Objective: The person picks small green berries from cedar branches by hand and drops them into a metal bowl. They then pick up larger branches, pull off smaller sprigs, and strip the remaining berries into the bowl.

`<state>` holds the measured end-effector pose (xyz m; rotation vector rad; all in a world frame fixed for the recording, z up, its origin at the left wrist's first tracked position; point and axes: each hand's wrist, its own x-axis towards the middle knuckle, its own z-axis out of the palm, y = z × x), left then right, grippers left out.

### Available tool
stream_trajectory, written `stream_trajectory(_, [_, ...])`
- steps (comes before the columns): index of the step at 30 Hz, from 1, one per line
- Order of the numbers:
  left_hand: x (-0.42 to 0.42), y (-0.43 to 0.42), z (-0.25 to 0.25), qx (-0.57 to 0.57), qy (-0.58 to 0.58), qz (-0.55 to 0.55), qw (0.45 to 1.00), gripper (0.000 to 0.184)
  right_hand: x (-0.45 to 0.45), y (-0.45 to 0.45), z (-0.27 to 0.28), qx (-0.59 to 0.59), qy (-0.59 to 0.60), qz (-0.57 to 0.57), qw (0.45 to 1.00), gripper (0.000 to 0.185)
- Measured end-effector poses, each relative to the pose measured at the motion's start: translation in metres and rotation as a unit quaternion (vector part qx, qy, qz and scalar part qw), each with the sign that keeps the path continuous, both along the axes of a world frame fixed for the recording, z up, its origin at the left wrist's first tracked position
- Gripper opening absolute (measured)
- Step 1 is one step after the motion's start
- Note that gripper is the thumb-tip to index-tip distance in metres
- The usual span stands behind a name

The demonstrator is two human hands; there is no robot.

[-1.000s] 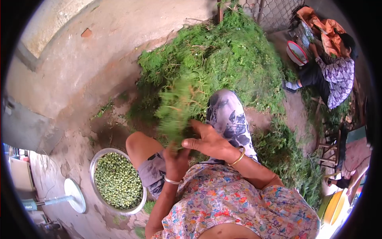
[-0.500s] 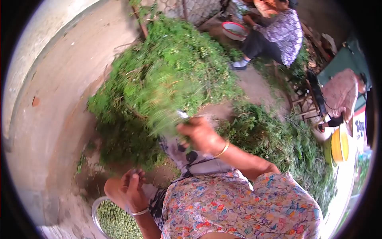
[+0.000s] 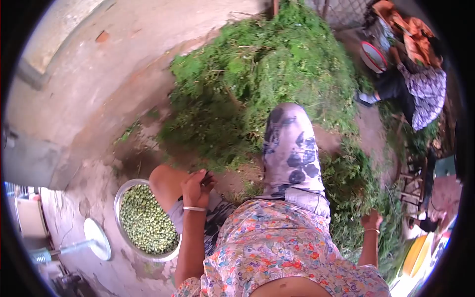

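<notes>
My left hand (image 3: 196,192) is raised above my bent knee near the basin, its fingers curled around a small dark object (image 3: 206,178) whose kind I cannot make out. Far to the right, my right hand (image 3: 371,220) reaches down to a pile of feathery green branches (image 3: 349,185). Its fingers are small and partly hidden against the leaves, so their grip does not show. Beside my left knee stands a round metal basin (image 3: 118,218), full of small green pods or beans (image 3: 148,220).
A large heap of cut green branches (image 3: 257,74) lies ahead of my knees. Another person (image 3: 420,89) sits at the upper right by a red-rimmed bowl (image 3: 373,57). A white fan-like round object (image 3: 98,239) stands at the left, and a yellow container (image 3: 415,255) at the lower right.
My right hand has moved from over the front heap to the right-hand pile, and the blurred green branch it held is gone from view there. The view has shifted left.
</notes>
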<state>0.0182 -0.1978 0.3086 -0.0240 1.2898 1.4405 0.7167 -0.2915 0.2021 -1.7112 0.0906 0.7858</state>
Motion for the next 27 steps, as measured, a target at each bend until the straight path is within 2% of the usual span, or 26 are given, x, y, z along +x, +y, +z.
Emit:
stream_trajectory(1, [-0.004,0.002,0.005,0.003,0.006,0.006,1.0,0.01,-0.077,0.038,0.027,-0.068,0.028,0.067,0.995,0.019])
stream_trajectory(2, [-0.009,0.004,0.011,0.006,0.012,0.015,1.0,0.01,-0.068,0.05,-0.001,0.046,0.237,0.216,0.946,0.021])
stream_trajectory(3, [-0.015,0.005,0.018,0.033,0.016,0.021,0.999,0.01,-0.143,0.084,0.032,-0.015,0.041,0.192,0.98,0.024])
stream_trajectory(5, [-0.027,0.007,0.035,0.055,0.024,0.036,0.998,0.01,-0.187,0.132,0.038,0.001,0.007,0.284,0.959,0.018])
stream_trajectory(7, [-0.032,0.012,0.058,0.11,0.052,0.051,0.991,0.01,-0.227,0.165,0.086,0.113,-0.035,0.46,0.88,0.023])
stream_trajectory(9, [-0.034,0.017,0.072,0.118,0.042,0.065,0.99,0.01,-0.286,0.189,0.144,0.221,0.008,0.4,0.889,0.025])
stream_trajectory(11, [-0.035,0.021,0.073,0.135,0.032,0.06,0.988,0.011,-0.292,0.221,0.158,0.231,-0.003,0.495,0.838,0.03])
stream_trajectory(15, [-0.04,0.048,0.059,0.093,-0.004,0.07,0.993,0.011,-0.37,0.263,0.23,0.242,-0.045,0.513,0.822,0.025])
stream_trajectory(19, [-0.053,0.096,0.004,0.039,-0.036,0.065,0.996,0.011,-0.448,0.294,0.259,0.245,-0.049,0.558,0.791,0.029])
stream_trajectory(22, [-0.049,0.121,-0.075,-0.029,-0.074,0.06,0.995,0.011,-0.497,0.323,0.245,0.238,-0.018,0.625,0.743,0.027])
stream_trajectory(23, [-0.044,0.124,-0.107,-0.059,-0.094,0.023,0.994,0.01,-0.511,0.332,0.238,0.228,-0.011,0.625,0.746,0.027])
stream_trajectory(25, [-0.03,0.128,-0.168,-0.123,-0.099,-0.028,0.987,0.014,-0.536,0.351,0.228,0.216,0.0,0.678,0.703,0.025])
stream_trajectory(27, [-0.005,0.131,-0.195,-0.165,-0.084,-0.047,0.982,0.02,-0.551,0.367,0.215,0.198,0.02,0.686,0.7,0.023])
